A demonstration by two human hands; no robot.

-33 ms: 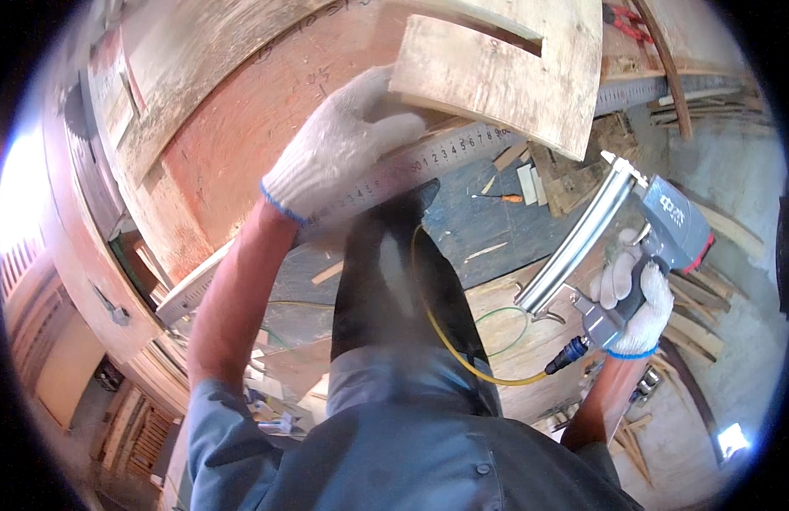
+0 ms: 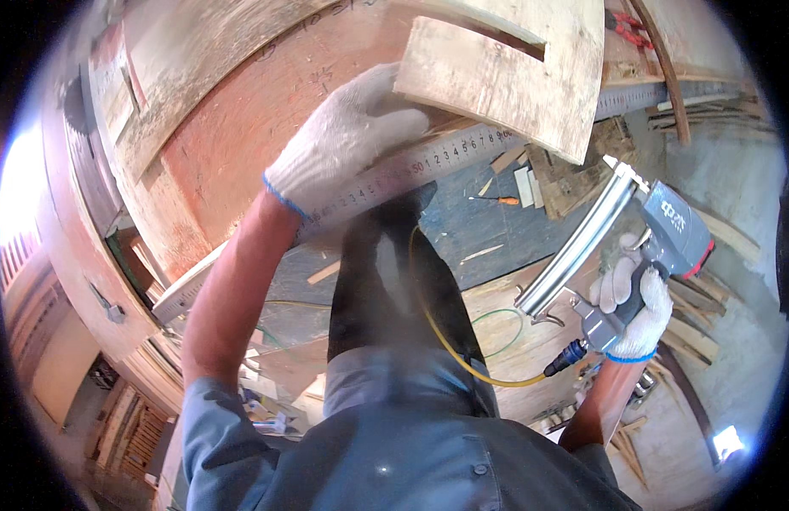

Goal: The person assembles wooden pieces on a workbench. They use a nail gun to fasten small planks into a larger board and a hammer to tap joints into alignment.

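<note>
My right hand [image 2: 637,298], in a white knitted glove, is wrapped round the handle of a grey pneumatic nail gun [image 2: 679,230]. Its long silver magazine slants down to the left, and the nose points up near the board's right corner, apart from it. A yellow air hose [image 2: 462,364] joins the handle at a blue coupling [image 2: 566,356]. My left hand [image 2: 347,128], also gloved, closes on the left end of a pale wooden board [image 2: 488,81] with a slot. Its fingertips are hidden by the board, and the thumb lies along the near edge.
A ruler strip [image 2: 437,157] runs along the near edge of the reddish worktop [image 2: 241,145]. Red-handled pliers [image 2: 628,30] lie at the far right, beside a brown stick [image 2: 667,68]. Below are an orange-handled screwdriver [image 2: 507,201], wood offcuts [image 2: 526,187] and stacked strips [image 2: 692,332].
</note>
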